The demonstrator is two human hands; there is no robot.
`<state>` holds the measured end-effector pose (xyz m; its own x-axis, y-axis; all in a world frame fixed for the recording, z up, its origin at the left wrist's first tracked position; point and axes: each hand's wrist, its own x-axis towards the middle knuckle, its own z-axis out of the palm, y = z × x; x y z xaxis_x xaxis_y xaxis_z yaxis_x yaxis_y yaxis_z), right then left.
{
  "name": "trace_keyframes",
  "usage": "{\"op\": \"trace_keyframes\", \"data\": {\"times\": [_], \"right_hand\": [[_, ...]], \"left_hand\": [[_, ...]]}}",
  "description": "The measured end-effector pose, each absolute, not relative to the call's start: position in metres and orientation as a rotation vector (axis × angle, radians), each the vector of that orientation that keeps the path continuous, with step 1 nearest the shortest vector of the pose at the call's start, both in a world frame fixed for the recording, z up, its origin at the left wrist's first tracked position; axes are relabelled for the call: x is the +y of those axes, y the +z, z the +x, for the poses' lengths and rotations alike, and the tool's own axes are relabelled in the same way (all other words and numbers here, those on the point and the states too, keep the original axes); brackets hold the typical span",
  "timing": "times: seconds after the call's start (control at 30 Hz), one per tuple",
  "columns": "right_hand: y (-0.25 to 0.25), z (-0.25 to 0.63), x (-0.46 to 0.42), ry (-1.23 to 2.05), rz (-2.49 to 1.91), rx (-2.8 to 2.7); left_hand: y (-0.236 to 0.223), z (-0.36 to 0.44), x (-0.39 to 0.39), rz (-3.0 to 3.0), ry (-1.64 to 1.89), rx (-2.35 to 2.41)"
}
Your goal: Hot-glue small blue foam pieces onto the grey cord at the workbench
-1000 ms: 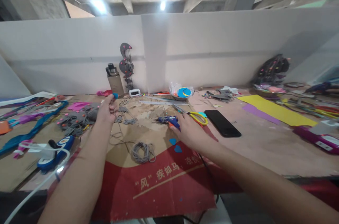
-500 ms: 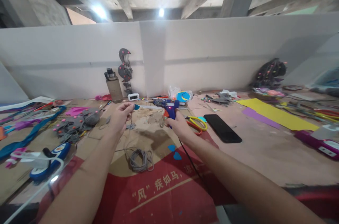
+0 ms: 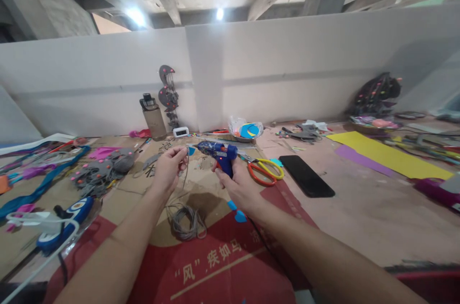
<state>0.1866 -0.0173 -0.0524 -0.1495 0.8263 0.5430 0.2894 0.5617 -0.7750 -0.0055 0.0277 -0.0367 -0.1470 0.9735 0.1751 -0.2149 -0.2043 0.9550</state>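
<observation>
Shows a dark-blue glue gun (image 3: pixel 226 153) in the right hand (image 3: pixel 241 186), a brighter blue scrap (image 3: pixel 191 151) in the left hand (image 3: pixel 170 166), red-and-yellow-handled scissors (image 3: pixel 256 162) beside the right grip.

The widest room to pass lay over the near right part of the table (image 3: pixel 362 220), in front of the phone (image 3: pixel 306 176). Between the left hand (image 3: pixel 169 168) and the right hand (image 3: pixel 241 186), the glue gun (image 3: pixel 219 152) and a blue piece (image 3: pixel 191 151) all but filled the gap, with scissors (image 3: pixel 261 165) near on the right. The power strip (image 3: pixel 68 227) and grey pieces (image 3: pixel 104 170) obstructed the left.
</observation>
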Motion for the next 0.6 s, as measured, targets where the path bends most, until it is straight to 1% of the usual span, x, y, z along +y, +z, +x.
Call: {"op": "trace_keyframes", "data": {"times": [0.4, 0.6], "right_hand": [[-0.0552, 0.1835, -0.0203, 0.611, -1.005, -1.731], [-0.0523, 0.1838, -0.0233, 0.484, -1.005, -1.761]], "left_hand": [[-0.0348, 0.0019, 0.0215, 1.104, 1.581, 1.001], [-0.0365, 0.0044, 0.0184, 1.206, 1.617, 1.083]]}}
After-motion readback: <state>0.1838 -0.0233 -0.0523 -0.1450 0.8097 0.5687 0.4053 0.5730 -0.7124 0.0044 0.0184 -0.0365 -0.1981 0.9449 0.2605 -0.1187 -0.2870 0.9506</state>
